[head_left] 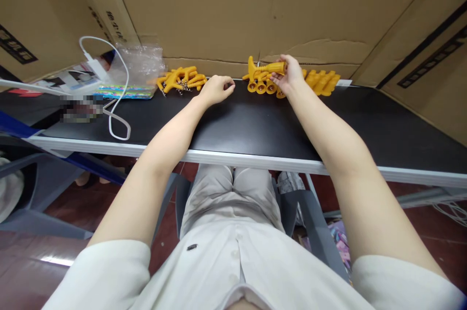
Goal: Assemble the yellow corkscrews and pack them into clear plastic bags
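Cardboard (219,8) backs the black surface (251,125). Just before the cardboard, the right hand (292,77) has its grip closed on a yellow T-shaped tool (273,67), probably steadying it; the left hand's (216,90) grip looks loosely open.

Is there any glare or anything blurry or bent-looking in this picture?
In the head view: a soft sheen on the black tabletop; small glints on the clear plastic bag; a blocky patch hiding something at left; white sleeves looking stretched toward the lower corners; yellow handles small, their fine detail hard to make out.
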`<state>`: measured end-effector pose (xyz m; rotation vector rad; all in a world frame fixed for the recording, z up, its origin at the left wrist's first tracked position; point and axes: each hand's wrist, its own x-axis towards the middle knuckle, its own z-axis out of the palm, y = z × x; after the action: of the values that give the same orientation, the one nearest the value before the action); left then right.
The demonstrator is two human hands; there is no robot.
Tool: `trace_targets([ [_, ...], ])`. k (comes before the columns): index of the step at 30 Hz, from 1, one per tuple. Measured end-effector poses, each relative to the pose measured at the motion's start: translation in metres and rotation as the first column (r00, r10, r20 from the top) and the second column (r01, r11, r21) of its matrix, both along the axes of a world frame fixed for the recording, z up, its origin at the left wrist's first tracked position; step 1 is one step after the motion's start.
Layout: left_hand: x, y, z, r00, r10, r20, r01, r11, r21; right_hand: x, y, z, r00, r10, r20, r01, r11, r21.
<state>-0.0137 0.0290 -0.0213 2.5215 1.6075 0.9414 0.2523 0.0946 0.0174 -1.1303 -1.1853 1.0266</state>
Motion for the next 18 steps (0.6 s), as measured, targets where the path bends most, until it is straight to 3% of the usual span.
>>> trace_targets([
  [5, 0.002, -0.002, 0.001, 1.0, 0.008, 0.011, -0.008, 1.0, -0.026, -0.038, 0.013, 0.004, 0.975, -0.057, 0.214, 0.032, 0.992, 0.12],
  [8, 0.002, -0.003, 0.002, 1.0, 0.011, 0.014, -0.011, 1.0, -0.028, -0.067, 0.009, 0.001, 0.888, -0.119, 0.444, -0.001, 0.965, 0.261],
  [10, 0.002, -0.003, 0.002, 1.0, 0.01, 0.015, -0.009, 1.0, -0.024, -0.08, 0.004, -0.007, 0.765, -0.17, 0.621, -0.076, 0.934, 0.35],
  [12, 0.002, -0.003, 0.002, 1.0, 0.004, 0.017, -0.004, 1.0, -0.016, -0.084, -0.001, -0.017, 0.596, -0.193, 0.78, -0.191, 0.909, 0.371],
  [16, 0.002, -0.002, 0.001, 1.0, -0.013, 0.018, 0.013, 1.0, -0.001, -0.078, -0.009, -0.036, 0.256, -0.184, 0.949, -0.341, 0.901, 0.266],
  [18, 0.002, -0.001, 0.0, 1.0, -0.021, 0.023, 0.021, 1.0, -0.003, -0.074, -0.014, -0.04, 0.147, -0.172, 0.974, -0.343, 0.915, 0.214],
])
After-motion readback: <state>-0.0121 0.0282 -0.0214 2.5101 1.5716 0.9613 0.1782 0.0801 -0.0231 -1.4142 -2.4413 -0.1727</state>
